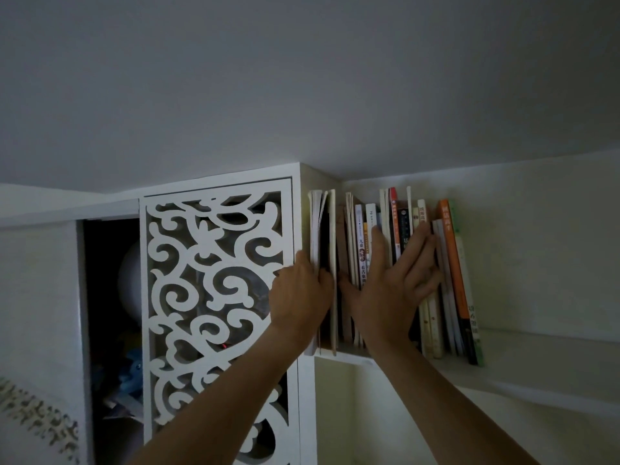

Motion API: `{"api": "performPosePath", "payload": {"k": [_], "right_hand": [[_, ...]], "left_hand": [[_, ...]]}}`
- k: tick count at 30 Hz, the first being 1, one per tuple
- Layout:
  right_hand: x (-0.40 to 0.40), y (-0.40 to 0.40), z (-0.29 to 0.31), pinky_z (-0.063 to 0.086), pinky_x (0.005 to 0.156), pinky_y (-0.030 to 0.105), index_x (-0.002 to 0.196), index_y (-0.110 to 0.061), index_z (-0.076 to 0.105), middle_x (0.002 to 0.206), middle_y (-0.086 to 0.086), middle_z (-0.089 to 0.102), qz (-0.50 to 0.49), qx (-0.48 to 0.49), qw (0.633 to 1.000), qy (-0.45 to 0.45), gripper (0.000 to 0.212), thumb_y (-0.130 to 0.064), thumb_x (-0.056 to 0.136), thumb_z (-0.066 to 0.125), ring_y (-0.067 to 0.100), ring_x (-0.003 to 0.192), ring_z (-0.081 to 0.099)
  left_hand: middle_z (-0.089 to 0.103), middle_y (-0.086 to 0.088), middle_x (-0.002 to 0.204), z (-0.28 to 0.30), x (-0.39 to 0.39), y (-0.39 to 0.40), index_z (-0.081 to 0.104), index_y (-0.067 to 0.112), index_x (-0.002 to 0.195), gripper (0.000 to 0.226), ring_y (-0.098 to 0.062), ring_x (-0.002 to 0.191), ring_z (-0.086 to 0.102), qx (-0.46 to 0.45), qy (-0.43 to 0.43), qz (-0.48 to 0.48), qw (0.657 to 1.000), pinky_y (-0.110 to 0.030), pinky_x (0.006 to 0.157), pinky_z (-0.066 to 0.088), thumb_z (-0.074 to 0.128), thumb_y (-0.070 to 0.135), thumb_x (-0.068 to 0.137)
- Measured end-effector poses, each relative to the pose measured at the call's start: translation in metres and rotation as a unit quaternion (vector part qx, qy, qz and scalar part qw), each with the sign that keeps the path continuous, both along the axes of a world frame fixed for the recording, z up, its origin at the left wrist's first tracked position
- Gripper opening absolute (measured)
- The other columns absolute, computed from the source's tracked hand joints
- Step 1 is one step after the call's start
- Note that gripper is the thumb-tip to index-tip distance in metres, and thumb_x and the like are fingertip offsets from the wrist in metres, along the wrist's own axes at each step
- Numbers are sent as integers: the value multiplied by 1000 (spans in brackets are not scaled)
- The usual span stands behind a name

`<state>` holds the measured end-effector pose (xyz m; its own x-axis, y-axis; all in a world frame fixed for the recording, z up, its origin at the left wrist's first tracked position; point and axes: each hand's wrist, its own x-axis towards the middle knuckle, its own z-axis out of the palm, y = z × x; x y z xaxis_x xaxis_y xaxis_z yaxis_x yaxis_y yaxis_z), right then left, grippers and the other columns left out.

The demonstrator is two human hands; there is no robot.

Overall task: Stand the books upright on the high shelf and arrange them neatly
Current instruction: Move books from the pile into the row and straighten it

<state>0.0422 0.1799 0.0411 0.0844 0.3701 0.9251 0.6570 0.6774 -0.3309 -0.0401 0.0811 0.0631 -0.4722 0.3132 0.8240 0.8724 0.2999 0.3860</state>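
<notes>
The books [396, 263] are already standing on the high shelf [536, 380], so mostly tidying looks left: the orange book [453, 263] and its neighbours just beyond the right hand [392, 290] are leaning. That hand is lying flat with fingers spread against the spines, while the left hand [300, 290] is curling round the pale book [322, 236] at the row's end. Beside the left hand, the fretwork cabinet [214, 297] is showing dim, unclear objects inside.

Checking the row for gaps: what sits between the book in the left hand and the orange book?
In the head view, upright books fill it, with the right hand pressed flat on their spines.
</notes>
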Motion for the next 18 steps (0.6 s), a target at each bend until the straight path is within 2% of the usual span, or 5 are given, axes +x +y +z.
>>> {"api": "performPosePath", "payload": {"k": [4,7,11,16,18], "right_hand": [[2,-6,2,14,118,61,152,-30,41,169,20,1,50,9,998,35,75,-74,92,39,40,155,4],[4,-9,1,8,119,60,151,-32,40,169,16,-4,92,-5,995,33,85,-86,85,36,37,156,-1],[6,-7,-2,10,119,60,151,-31,40,169,18,-4,89,-1,996,24,103,-96,72,44,39,155,-1],[-1,-11,1,11,120,61,149,-29,44,169,19,-1,87,-8,995,48,107,-98,67,49,40,155,0],[-3,-8,-1,11,119,62,151,-29,41,169,19,-3,76,-6,996,42,108,-98,68,47,40,155,-2]], "left_hand": [[65,-5,78,-1,-4,0,51,14,99,15,-24,66,64,-2,-5,-14,1000,-38,65,59,48,28,103],[67,-5,80,-2,-2,3,53,14,103,20,-25,69,67,15,-6,-17,1000,-40,68,60,47,33,105],[70,-5,87,-7,-3,1,54,12,110,22,-20,74,69,17,-4,-59,998,-37,72,60,46,32,108],[65,-2,74,-8,-7,-11,54,15,93,19,-18,63,65,36,-46,-122,991,-47,64,60,48,27,106],[61,1,67,-9,3,-19,52,16,89,17,-10,55,60,63,-38,-130,989,-36,55,56,50,23,104]]}}
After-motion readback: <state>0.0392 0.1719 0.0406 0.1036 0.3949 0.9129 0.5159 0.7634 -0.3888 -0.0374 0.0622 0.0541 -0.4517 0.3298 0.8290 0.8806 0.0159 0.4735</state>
